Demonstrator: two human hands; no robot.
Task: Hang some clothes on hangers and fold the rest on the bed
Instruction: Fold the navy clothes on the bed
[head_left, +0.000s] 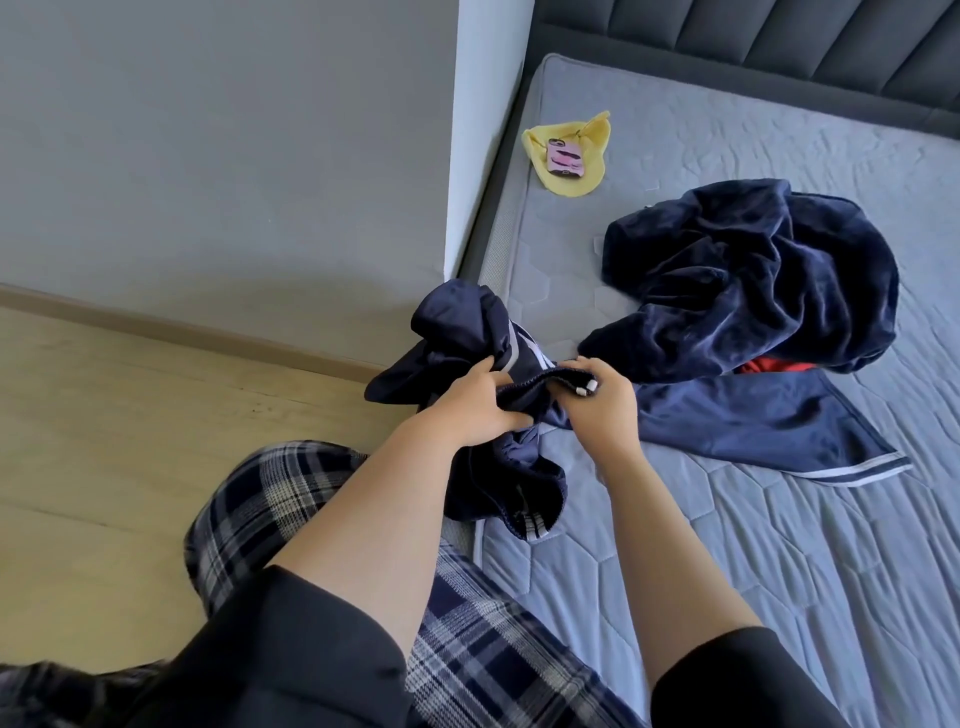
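The person is at the side edge of the bed, and both hands hold one navy garment (457, 322) with white stripes, near the middle of the view. The left hand (470, 408) grips a bunched part of the fabric, with its fingers curled into it. The right hand (605, 410), just beside it at 3 o'clock, pinches a ribbed edge of the same garment, where two white cord tips (588, 387) stick out by the thumb. The garment is crumpled: one part rises at 12 o'clock from the hands, and another part hangs at 6 o'clock over the edge of the mattress (779, 545).

At 3 o'clock from the right hand a flat navy piece (753, 421) with a pale band at its end lies on the mattress; whether it belongs to the held garment cannot be told. At 2 o'clock lies a crumpled dark blue velvet garment (753, 275), and a bit of red cloth (774, 366) shows under its lower edge. Far at 12 o'clock, near the mattress corner, a yellow cloth (597, 135) lies with a pink phone (565, 158) on top of it. A dark padded headboard (779, 41) is at 1 o'clock, and a wooden floor (104, 415) at 9 o'clock. The person's plaid trousers (260, 509) are at 7 o'clock.
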